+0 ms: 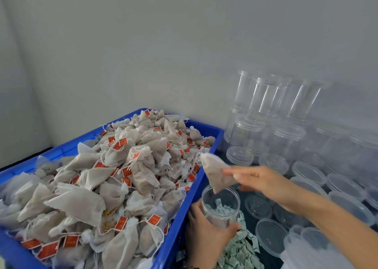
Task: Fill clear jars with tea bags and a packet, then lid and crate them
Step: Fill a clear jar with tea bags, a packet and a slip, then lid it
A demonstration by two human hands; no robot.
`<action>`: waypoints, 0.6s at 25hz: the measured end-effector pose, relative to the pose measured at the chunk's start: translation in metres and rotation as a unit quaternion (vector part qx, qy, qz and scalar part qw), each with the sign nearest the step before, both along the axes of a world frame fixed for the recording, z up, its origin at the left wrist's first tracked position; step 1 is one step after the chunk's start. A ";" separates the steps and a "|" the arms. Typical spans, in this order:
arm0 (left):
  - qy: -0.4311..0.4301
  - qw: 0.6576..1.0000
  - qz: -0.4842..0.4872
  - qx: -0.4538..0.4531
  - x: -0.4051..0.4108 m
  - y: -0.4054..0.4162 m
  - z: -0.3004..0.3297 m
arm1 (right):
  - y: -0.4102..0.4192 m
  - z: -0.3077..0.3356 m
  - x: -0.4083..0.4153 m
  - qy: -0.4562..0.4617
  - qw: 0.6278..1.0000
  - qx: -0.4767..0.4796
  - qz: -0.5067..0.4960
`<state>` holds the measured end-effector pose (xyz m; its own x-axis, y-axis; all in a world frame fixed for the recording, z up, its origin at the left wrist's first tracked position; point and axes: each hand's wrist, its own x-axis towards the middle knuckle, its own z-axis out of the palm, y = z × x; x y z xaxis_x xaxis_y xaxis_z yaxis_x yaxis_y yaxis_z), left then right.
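We see a dark counter [251, 219] set into a corner of plain pale walls [143, 43]. On its left stands a blue crate [206, 178] heaped with tea bags [114, 178] carrying red tags. At the right, against the wall, empty clear jars [272, 113] are stacked, with clear lids [308, 172] spread in front of them. Green-and-white packets [239, 250] lie in a pile near the lower edge. Our left hand [206, 234] grips an open jar [221, 205], its fingers curled round the jar's side; the jar stands just beside the crate, with a packet inside. Our right hand [263, 180] pinches one tea bag [216, 172] between thumb and fingers, held just above the jar's mouth.
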<state>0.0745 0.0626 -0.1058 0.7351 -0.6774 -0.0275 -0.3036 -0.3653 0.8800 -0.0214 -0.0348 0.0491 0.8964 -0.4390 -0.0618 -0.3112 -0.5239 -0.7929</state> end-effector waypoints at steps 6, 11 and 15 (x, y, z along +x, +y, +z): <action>-0.017 1.000 0.007 0.004 0.001 0.000 -0.001 | 0.001 -0.004 0.039 -0.028 0.984 -0.164 -0.061; -0.026 1.000 0.005 0.009 0.002 -0.001 -0.001 | -0.017 -0.027 0.148 0.134 0.955 -0.265 0.026; -0.044 0.999 0.004 -0.003 0.002 0.000 -0.001 | -0.019 -0.055 0.182 0.266 0.900 -0.342 0.042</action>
<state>0.0769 0.0628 -0.1072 0.7401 -0.6712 0.0420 -0.3776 -0.3629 0.8519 0.1607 -0.0543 -0.0064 0.8517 -0.4696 -0.2327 -0.4881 -0.8724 -0.0261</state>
